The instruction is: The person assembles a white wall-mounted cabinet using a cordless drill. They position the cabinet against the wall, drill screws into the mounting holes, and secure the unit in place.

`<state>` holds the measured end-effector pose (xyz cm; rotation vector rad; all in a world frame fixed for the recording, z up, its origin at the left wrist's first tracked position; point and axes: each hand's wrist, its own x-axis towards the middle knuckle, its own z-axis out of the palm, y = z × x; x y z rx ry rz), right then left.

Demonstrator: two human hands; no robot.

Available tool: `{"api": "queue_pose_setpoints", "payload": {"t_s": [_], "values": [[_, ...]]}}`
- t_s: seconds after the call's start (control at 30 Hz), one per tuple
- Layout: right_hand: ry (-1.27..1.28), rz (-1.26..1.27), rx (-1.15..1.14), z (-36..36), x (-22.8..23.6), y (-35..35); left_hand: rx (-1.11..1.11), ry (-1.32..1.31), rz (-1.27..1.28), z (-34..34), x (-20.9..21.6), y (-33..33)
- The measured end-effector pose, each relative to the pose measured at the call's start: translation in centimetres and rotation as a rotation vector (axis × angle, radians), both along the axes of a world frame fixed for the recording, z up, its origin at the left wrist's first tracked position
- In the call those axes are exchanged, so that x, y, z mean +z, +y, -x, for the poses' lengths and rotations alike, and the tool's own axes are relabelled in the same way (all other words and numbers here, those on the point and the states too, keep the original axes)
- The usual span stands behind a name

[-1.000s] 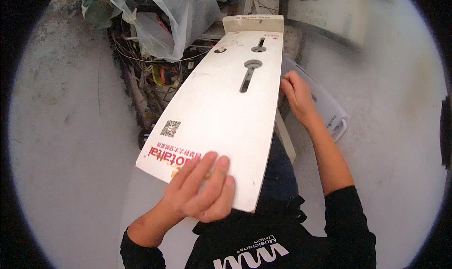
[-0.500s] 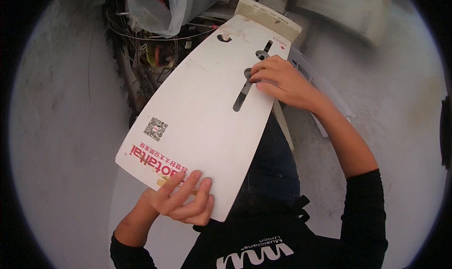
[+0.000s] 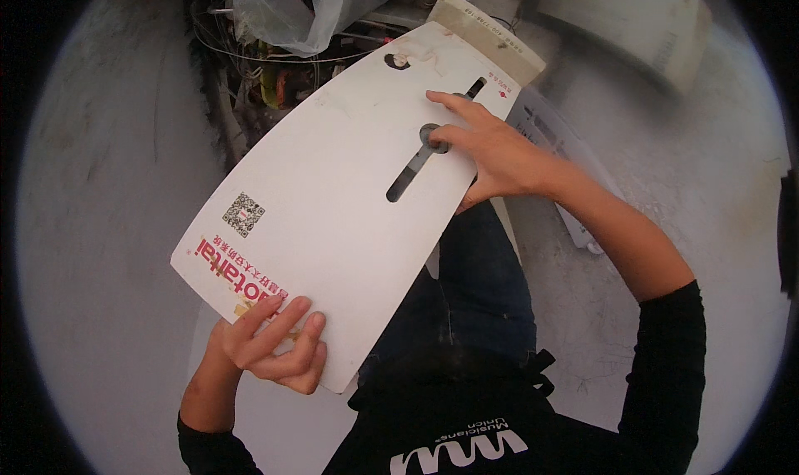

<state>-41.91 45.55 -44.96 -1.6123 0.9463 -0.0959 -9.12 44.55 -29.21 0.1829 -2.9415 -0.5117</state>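
Note:
A large white panel (image 3: 325, 167) lies tilted over my lap, with printing, a square code and a small picture on its face. My left hand (image 3: 279, 342) grips its near-left corner, fingers spread on top and the thumb hidden beneath. My right hand (image 3: 499, 150) spans the far right side. One finger rests on a round grey part (image 3: 433, 138) at the end of a long dark slot (image 3: 408, 175), and the thumb is at the panel's right edge. Another finger reaches toward a second, shorter slot (image 3: 476, 88), partly covered by the hand. A cream lip (image 3: 491, 34) crosses the far end.
Beyond the panel lie tangled wires and clutter (image 3: 275, 76) under a clear plastic bag (image 3: 291, 13). A blurred cream panel (image 3: 624, 26) stands at the far right. A clear plastic container (image 3: 574, 159) sits on the grey floor (image 3: 666, 184) beside my right forearm.
The panel and my left hand have shifted left. My right hand's fingers, earlier bunched at the round part, have spread apart, and its thumb has moved to the panel's right edge.

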Motion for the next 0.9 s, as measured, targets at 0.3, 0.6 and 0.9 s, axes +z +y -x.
{"api": "queue_pose_setpoints", "payload": {"t_s": [0.3,0.6,0.9], "values": [[-0.016,-0.207,-0.171,3.5,-0.5,0.7,0.141,-0.100,-0.134,0.3,1.3,0.4],[0.253,0.110,0.043,3.5,-3.9,-0.2,0.124,-0.019,-0.043,0.0,0.7,0.1],[0.158,-0.009,0.042,2.2,-5.1,0.5,-0.093,0.018,0.103,-0.4,-0.1,-0.6]]}}
